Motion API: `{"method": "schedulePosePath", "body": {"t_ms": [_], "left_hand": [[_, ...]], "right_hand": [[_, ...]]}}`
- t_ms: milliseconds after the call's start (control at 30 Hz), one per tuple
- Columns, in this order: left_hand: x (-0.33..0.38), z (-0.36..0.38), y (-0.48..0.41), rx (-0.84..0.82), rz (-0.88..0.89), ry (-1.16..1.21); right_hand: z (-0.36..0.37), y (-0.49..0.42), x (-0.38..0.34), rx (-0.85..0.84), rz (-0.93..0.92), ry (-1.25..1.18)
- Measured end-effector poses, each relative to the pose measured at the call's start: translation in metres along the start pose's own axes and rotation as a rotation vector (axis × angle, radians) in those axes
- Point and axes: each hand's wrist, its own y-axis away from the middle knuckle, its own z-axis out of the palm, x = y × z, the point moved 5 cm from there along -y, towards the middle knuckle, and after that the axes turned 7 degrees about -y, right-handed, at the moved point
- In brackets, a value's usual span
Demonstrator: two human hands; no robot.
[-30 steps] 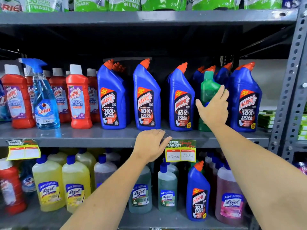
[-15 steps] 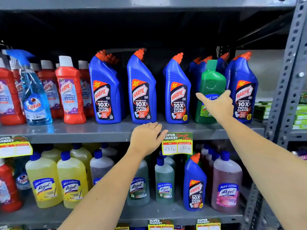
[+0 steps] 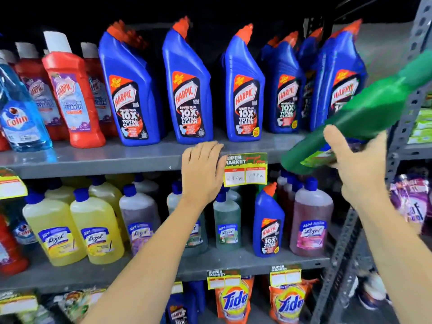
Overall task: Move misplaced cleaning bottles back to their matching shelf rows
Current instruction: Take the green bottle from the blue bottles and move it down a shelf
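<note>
My right hand (image 3: 360,169) has its grip wrapped around the green bottle (image 3: 364,118), thumb over the front near the label, and the bottle is off the shelf, tilted hard with its cap up toward the upper right of the frame and its base down near centre right. It hangs in front of the blue Harpic bottles (image 3: 184,83) on the middle shelf (image 3: 93,157), blurred at the cap end. My left hand (image 3: 201,174) lies flat and open against the front edge of that shelf, fingers together, holding nothing, just left of the yellow price tag (image 3: 245,169). In the row below, centre right of the frame, one blue Harpic bottle (image 3: 267,223) stands upright among the Lizol bottles (image 3: 95,228), between a green-tinted one and a pink one. At the left of the middle shelf, a blue Colin spray bottle (image 3: 21,118) stands in front of the red Harpic bottles (image 3: 72,94). Tide pouches (image 3: 233,300) sit at the bottom.
</note>
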Motion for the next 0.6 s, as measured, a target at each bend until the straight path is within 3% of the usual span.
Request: {"method": "schedulePosePath", "body": {"t_ms": [133, 267, 400, 600], "left_hand": [[0.003, 0.004, 0.042, 0.020, 0.014, 0.083], [-0.001, 0.022, 0.111, -0.086, 0.002, 0.067], [-0.010, 0.055, 0.196, -0.423, -0.032, 0.038], [-0.016, 0.097, 0.305, -0.919, -0.005, -0.036]], "right_hand": [[-0.006, 0.045, 0.030, -0.114, 0.096, 0.038], [0.008, 0.099, 0.074, -0.247, 0.210, 0.133], [0.024, 0.145, 0.128, -0.342, 0.369, 0.199], [0.056, 0.183, 0.195, -0.352, 0.553, 0.286]]}}
